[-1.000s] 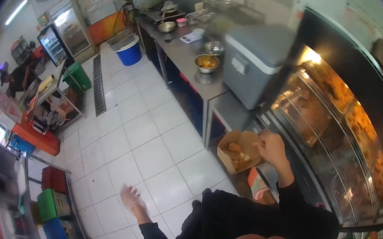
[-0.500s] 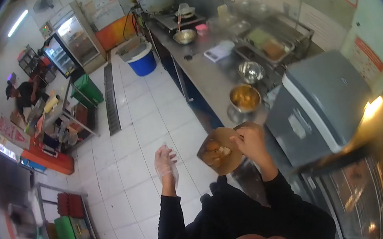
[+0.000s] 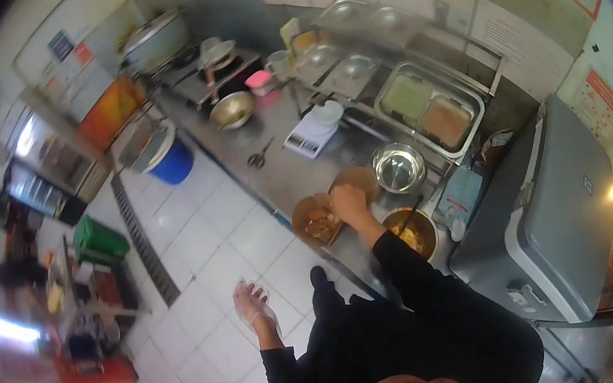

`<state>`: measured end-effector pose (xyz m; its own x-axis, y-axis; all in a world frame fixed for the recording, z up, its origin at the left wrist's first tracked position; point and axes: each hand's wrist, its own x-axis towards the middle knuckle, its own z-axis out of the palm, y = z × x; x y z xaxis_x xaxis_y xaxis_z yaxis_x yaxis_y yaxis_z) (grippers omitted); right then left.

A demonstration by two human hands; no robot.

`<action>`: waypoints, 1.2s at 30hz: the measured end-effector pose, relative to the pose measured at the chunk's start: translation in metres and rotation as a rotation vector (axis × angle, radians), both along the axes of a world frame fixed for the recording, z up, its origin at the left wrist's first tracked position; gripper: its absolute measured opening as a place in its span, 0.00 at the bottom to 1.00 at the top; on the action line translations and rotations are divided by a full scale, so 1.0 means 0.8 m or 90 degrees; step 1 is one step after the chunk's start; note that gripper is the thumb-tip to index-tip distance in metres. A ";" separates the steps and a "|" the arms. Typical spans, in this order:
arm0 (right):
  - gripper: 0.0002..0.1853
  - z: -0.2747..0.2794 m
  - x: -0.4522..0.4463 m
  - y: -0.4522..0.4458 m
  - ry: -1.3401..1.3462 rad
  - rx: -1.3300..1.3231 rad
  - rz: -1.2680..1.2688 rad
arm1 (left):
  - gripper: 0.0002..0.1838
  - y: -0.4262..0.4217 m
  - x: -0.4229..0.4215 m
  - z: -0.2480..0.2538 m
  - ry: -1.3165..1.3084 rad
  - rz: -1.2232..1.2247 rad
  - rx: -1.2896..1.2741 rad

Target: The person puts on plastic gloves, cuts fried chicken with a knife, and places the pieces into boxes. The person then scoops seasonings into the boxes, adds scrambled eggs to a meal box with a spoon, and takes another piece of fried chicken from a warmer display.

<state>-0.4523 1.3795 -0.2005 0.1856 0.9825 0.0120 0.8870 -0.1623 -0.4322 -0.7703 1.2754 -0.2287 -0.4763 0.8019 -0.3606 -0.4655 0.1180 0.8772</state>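
My right hand grips a brown paper food box by its lid side, at the front edge of the steel counter. Pieces of food lie inside the box, too blurred to name. Whether the box rests on the counter I cannot tell. My left hand, in a clear plastic glove, hangs over the tiled floor with loosely curled fingers apart and nothing in them. Close to my right wrist stands a metal bowl of yellow-orange food, partly hidden by my sleeve. Behind it is a shiny steel bowl.
On the counter are a white scale, scissors, a pan and a tray with green and brown food. A big grey lidded box stands on the right. A blue bucket and green bin are on the floor.
My view has turned toward the counter. My right hand has brought the paper box from above the floor to the counter's edge. My left hand stays low and open.
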 end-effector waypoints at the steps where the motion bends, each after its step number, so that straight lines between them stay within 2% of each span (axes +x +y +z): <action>1: 0.08 -0.026 0.007 0.018 -0.057 -0.002 -0.004 | 0.18 0.043 0.006 -0.006 0.012 -0.042 -0.029; 2: 0.08 -0.041 0.013 0.033 -0.112 -0.012 -0.005 | 0.17 0.079 0.009 -0.011 0.026 -0.083 -0.063; 3: 0.08 -0.013 0.025 0.034 -0.055 -0.032 0.009 | 0.17 0.122 0.013 -0.006 0.024 -0.110 -0.074; 5: 0.08 0.089 0.045 0.044 0.110 0.051 -0.085 | 0.15 0.225 0.029 0.023 0.083 -0.196 -0.048; 6: 0.16 0.073 0.084 0.065 0.055 0.255 -0.069 | 0.15 0.272 0.033 0.038 0.090 -0.234 -0.003; 7: 0.21 0.152 0.090 0.065 -0.027 0.319 -0.148 | 0.15 0.319 0.035 0.054 0.098 -0.271 0.043; 8: 0.29 0.191 0.118 0.076 -0.103 0.299 -0.186 | 0.15 0.368 0.037 0.069 0.137 -0.320 0.063; 9: 0.44 0.205 0.140 0.086 -0.236 0.236 -0.258 | 0.16 0.412 0.043 0.082 0.176 -0.369 0.084; 11: 0.56 0.220 0.177 0.110 -0.361 0.016 -0.332 | 0.17 0.481 0.067 0.120 0.193 -0.413 0.113; 12: 0.56 0.220 0.185 0.121 -0.366 0.006 -0.350 | 0.17 0.507 0.076 0.130 0.187 -0.433 0.111; 14: 0.62 0.210 0.202 0.138 -0.378 -0.090 -0.319 | 0.19 0.551 0.098 0.144 0.152 -0.486 0.217; 16: 0.61 0.208 0.216 0.143 -0.398 -0.066 -0.312 | 0.20 0.567 0.122 0.156 0.146 -0.524 0.228; 18: 0.59 0.210 0.223 0.148 -0.288 -0.038 -0.297 | 0.20 0.570 0.145 0.144 0.148 -0.563 0.236; 24: 0.53 0.216 0.215 0.159 -0.339 -0.009 -0.344 | 0.19 0.539 0.213 0.079 -0.024 -0.764 0.193; 30: 0.51 0.232 0.209 0.157 -0.336 0.004 -0.383 | 0.17 0.529 0.222 0.084 -0.087 -0.927 0.127; 31: 0.51 0.243 0.200 0.155 -0.363 0.056 -0.373 | 0.17 0.527 0.222 0.083 -0.089 -0.928 0.123; 33: 0.51 0.271 0.169 0.154 -0.405 0.145 -0.349 | 0.18 0.517 0.226 0.082 -0.129 -1.030 0.148; 35: 0.51 0.299 0.117 0.160 -0.309 0.177 -0.303 | 0.25 0.505 0.237 0.101 -0.346 -1.173 -0.108; 36: 0.51 0.306 0.087 0.165 -0.256 0.182 -0.243 | 0.30 0.494 0.243 0.094 -0.508 -1.228 -0.157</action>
